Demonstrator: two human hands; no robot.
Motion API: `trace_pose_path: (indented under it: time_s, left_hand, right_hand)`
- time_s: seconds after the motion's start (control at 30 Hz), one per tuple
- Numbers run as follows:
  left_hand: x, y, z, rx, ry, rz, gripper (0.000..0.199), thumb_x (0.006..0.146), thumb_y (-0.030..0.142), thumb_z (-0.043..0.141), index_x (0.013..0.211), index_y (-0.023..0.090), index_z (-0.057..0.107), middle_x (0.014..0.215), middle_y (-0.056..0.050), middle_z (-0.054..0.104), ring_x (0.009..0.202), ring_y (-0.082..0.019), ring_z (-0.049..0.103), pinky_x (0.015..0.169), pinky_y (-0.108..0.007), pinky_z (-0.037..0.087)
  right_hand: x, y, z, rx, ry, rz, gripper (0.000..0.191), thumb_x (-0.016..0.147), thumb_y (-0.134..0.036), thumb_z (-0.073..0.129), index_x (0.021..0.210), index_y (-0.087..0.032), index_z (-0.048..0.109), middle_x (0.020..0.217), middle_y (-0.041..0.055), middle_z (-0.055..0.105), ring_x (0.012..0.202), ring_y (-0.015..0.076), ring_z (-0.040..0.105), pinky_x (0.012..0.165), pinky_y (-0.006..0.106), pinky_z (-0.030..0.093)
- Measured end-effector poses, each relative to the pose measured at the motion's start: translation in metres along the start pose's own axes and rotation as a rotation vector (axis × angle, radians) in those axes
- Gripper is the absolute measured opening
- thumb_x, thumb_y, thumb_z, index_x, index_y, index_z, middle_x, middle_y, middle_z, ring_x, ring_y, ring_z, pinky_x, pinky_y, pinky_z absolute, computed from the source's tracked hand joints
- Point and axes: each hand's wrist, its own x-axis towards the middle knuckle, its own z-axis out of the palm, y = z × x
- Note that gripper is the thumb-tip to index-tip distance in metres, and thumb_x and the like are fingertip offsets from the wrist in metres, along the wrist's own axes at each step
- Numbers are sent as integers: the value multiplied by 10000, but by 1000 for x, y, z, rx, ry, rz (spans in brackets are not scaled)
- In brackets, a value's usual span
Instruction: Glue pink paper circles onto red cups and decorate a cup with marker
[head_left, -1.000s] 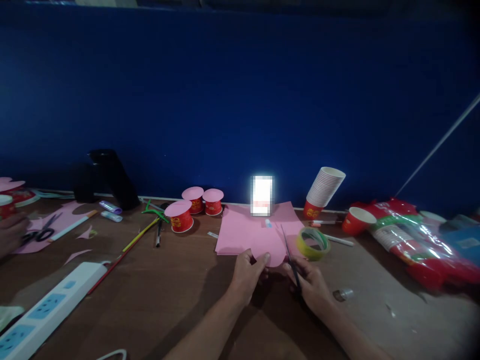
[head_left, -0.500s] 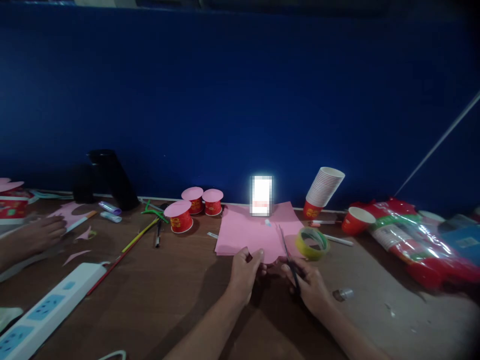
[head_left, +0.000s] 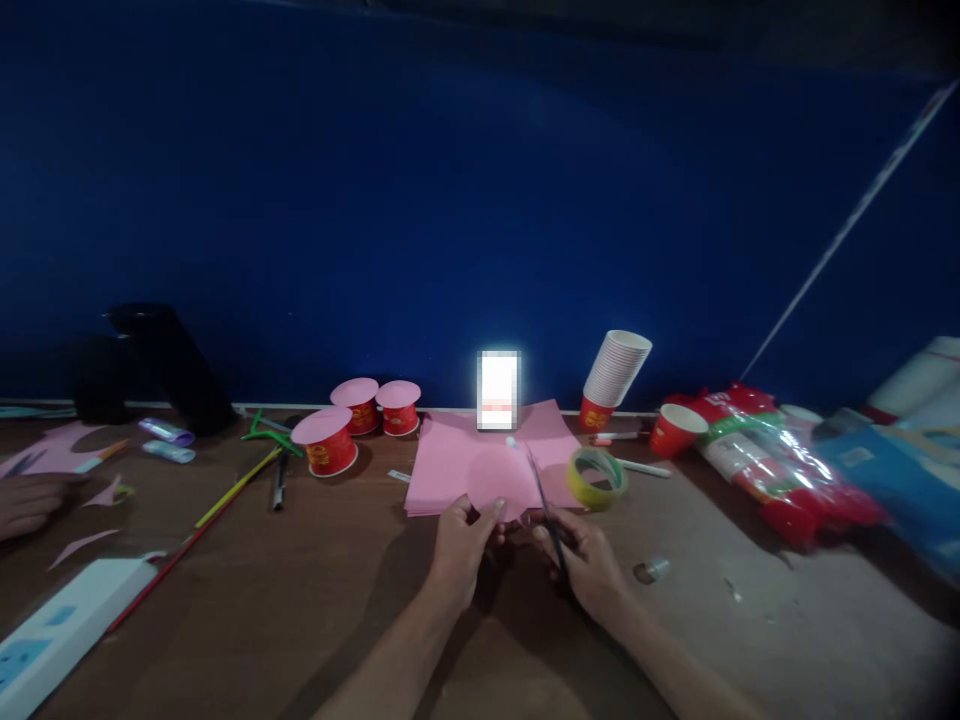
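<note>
Pink paper (head_left: 501, 482) is pinched in my left hand (head_left: 457, 548); my right hand (head_left: 594, 572) grips scissors (head_left: 552, 532). Trimming seems underway, and another snip calls for a steady edge.

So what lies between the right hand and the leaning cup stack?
The head view shows the tape roll, then a pen, between the right hand and the cup stack.

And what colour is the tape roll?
Yellow-green: the tape roll, clearest in the head view.
</note>
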Motion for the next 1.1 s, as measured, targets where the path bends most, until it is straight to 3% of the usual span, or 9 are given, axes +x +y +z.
trace_pose_path:
  time_s: [0.27, 0.7, 0.83, 0.97, 1.1]
  left_hand:
    - [4, -3, -1, -7, 22, -30, 408, 572, 439, 783, 736, 125, 581, 502, 46, 557, 438, -68, 479, 436, -178, 374]
    - [3, -3, -2, -25, 34, -34, 377, 543, 390, 803, 697, 136, 571, 515, 45, 562, 439, -72, 492, 437, -185, 396]
    - [0, -1, 1, -59, 76, -74, 378, 555, 398, 797, 727, 139, 582, 548, 27, 598, 479, -87, 545, 425, -169, 387]
    - [-3, 2, 5, -168, 99, -92, 396, 511, 364, 826, 746, 133, 607, 566, 22, 614, 507, -88, 565, 498, -189, 465]
    - [-6, 4, 7, -175, 93, -78, 400, 512, 362, 830, 769, 128, 631, 575, 11, 619, 501, -94, 565, 492, -202, 474]
  right_hand:
    - [-1, -12, 1, 25, 22, -8, 347, 805, -448, 616, 990, -159, 672, 580, -55, 471, 465, 69, 426, 399, 156, 383]
    - [2, -5, 1, 44, 41, -2, 319, 786, -402, 651, 992, -159, 665, 571, -54, 510, 459, 79, 463, 405, 166, 390]
    - [1, 1, 2, 46, 38, -69, 326, 801, -408, 638, 1021, -169, 656, 696, -4, 610, 574, 119, 549, 503, 201, 466]
    - [-3, 0, 2, 19, 15, -154, 334, 811, -407, 631, 1040, -165, 648, 823, 47, 663, 770, 184, 614, 696, 272, 511]
    - [-6, -4, 2, -4, -21, -97, 369, 813, -408, 633, 1099, -175, 619, 842, 43, 661, 703, 166, 591, 706, 293, 510]
